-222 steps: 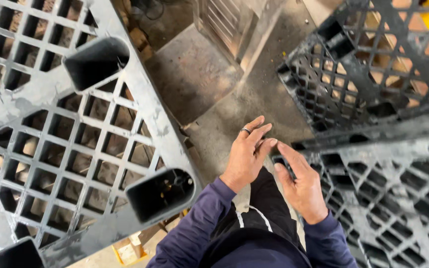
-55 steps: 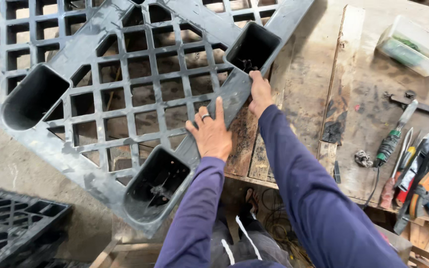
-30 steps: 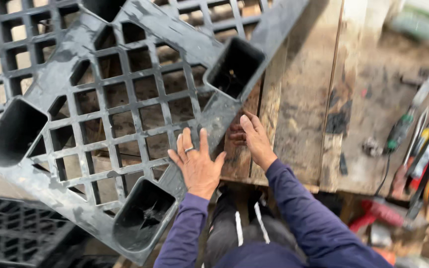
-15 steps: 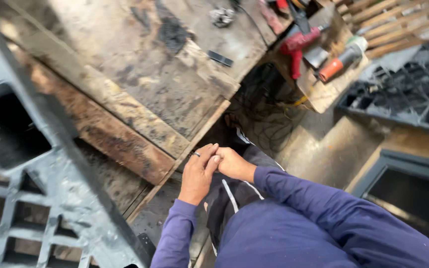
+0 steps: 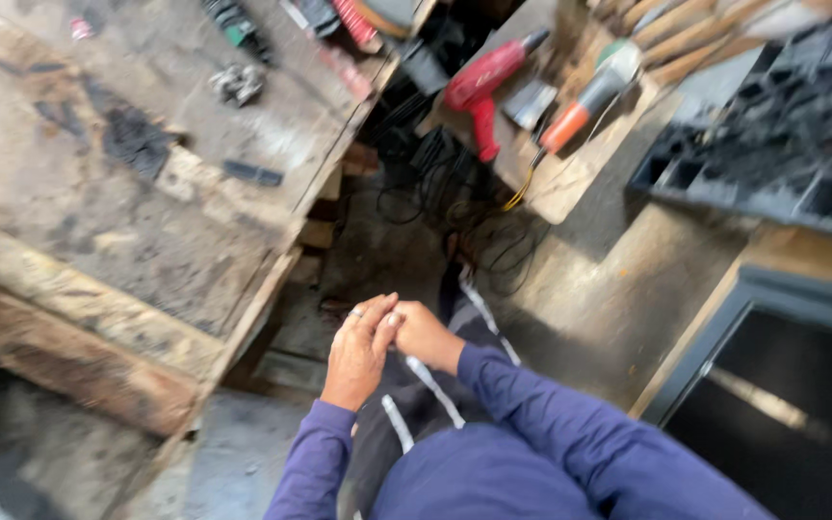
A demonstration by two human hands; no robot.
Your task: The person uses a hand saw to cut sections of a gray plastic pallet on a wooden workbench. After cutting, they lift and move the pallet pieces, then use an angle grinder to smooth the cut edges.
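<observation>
My left hand (image 5: 358, 351), with a ring on one finger, and my right hand (image 5: 424, 334) are pressed together in front of my body, fingers touching. Neither hand holds anything. They hover above dark trousers with white stripes (image 5: 416, 404) and the floor, just right of the corner of a worn wooden workbench (image 5: 146, 231). Both arms wear blue sleeves. The frame is blurred by head motion.
A red power tool (image 5: 481, 87) and an orange-handled tool (image 5: 585, 96) lie on a low board. Small tools lie along the bench's far edge (image 5: 243, 82). Black cables (image 5: 455, 207) sprawl on the floor. A black plastic pallet (image 5: 782, 144) sits at right.
My hands left the black plastic pallet on the bench and came together near my body. The view has swung right, so the pallet is out of sight and the floor tools show.
</observation>
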